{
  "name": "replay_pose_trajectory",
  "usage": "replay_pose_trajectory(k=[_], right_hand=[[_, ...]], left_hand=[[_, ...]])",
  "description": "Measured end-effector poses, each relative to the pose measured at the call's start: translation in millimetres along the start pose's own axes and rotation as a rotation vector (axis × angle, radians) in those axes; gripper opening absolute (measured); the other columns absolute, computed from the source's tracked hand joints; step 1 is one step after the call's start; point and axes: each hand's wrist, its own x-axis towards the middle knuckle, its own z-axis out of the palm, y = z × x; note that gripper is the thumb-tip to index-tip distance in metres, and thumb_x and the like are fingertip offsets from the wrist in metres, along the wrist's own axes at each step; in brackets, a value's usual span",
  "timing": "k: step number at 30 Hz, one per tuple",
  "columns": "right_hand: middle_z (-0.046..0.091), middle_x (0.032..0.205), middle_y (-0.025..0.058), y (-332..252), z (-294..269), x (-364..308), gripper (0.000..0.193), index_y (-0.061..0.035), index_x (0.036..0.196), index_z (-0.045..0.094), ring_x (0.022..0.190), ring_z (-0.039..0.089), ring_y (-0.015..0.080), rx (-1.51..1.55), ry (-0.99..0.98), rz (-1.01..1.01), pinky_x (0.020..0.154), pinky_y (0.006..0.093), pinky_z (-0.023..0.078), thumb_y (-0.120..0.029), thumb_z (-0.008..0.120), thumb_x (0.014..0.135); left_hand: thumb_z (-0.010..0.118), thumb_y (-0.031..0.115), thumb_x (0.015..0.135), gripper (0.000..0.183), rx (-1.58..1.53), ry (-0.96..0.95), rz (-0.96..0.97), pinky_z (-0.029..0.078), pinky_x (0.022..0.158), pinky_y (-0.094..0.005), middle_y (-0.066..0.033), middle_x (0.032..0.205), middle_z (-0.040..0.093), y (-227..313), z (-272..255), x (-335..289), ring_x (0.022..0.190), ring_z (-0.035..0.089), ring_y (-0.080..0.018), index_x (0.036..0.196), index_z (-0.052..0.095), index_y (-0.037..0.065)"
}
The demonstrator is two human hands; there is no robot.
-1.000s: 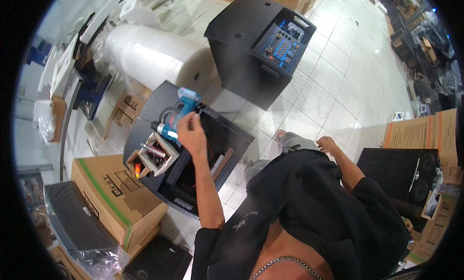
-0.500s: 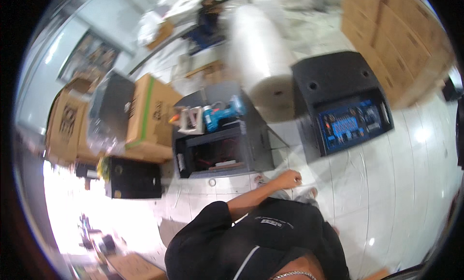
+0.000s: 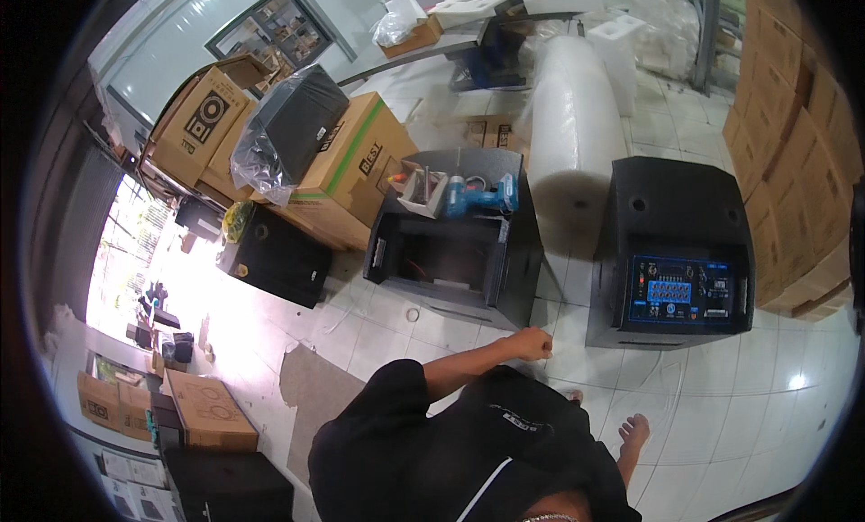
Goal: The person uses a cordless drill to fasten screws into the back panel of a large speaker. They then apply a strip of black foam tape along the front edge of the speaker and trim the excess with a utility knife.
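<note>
My left hand (image 3: 530, 344) hangs in the air with its fingers curled into a loose fist; no object shows in it. It is nearest to a black speaker cabinet (image 3: 524, 292) with an open recess where thin red wires show. On that cabinet lie a blue cordless drill (image 3: 482, 198) and a small open box (image 3: 423, 190) of tools. My right hand (image 3: 634, 429) hangs low at my side, its fingers partly bent and apart, holding nothing. Beyond it stands a second black speaker (image 3: 671, 198), fitted with a blue-lit control panel (image 3: 685, 288).
A tall roll of bubble wrap (image 3: 577, 117) stands between and behind the two cabinets. Stacked cartons (image 3: 793, 162) line the right. At left are a branded carton (image 3: 347, 162), a bagged speaker (image 3: 293, 126) and a black cabinet (image 3: 275, 252) on the tiled floor.
The view has swung left, so the cabinets sit farther right and lower in the picture. My right hand has come into sight; my left hand stays in a loose fist.
</note>
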Motion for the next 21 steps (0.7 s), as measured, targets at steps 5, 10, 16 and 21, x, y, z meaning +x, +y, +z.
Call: replay_pose_trajectory(k=[5, 10, 16, 21], right_hand=[[0.066, 0.097, 0.0117, 12, 55, -18, 0.036, -0.0030, 0.118, 0.061, 0.080, 0.064, 0.0248, -0.028, -0.109, 0.024, 0.064, 0.0381, 0.055, -0.028, 0.058, 0.092], [0.067, 0.096, 0.0113, 17, 125, -32, 0.035, -0.0033, 0.119, 0.061, 0.079, 0.064, 0.0240, -0.372, -0.234, 0.179, 0.064, 0.0379, 0.055, -0.027, 0.059, 0.093], [0.068, 0.096, 0.0109, -19, 199, -39, 0.035, -0.0037, 0.120, 0.061, 0.079, 0.065, 0.0230, -0.672, -0.404, 0.158, 0.064, 0.0376, 0.055, -0.026, 0.060, 0.093], [0.069, 0.095, 0.0106, -49, 269, -24, 0.035, -0.0040, 0.122, 0.061, 0.078, 0.065, 0.0222, -0.960, -0.627, 0.121, 0.065, 0.0373, 0.056, -0.025, 0.061, 0.094]], left_hand=[[0.073, 0.033, 0.088, 0.032, -0.003, 0.038, 0.075, 0.054, 0.084, -0.0440, -0.0162, 0.097, 0.074, -20, 4, 10, 0.094, 0.071, -0.0343, 0.102, 0.072, 0.003], [0.072, 0.032, 0.086, 0.032, -0.183, 0.145, 0.057, 0.053, 0.085, -0.0453, -0.0175, 0.101, 0.073, -76, -5, -26, 0.097, 0.069, -0.0350, 0.102, 0.071, 0.003], [0.068, 0.035, 0.080, 0.033, -0.250, 0.432, -0.320, 0.053, 0.080, -0.0521, -0.0216, 0.094, 0.072, -207, 5, -142, 0.090, 0.069, -0.0417, 0.087, 0.073, 0.003], [0.062, 0.040, 0.083, 0.042, -0.292, 0.591, -0.766, 0.055, 0.086, -0.0522, -0.0257, 0.097, 0.071, -280, 72, -256, 0.095, 0.068, -0.0452, 0.091, 0.075, 0.001]])
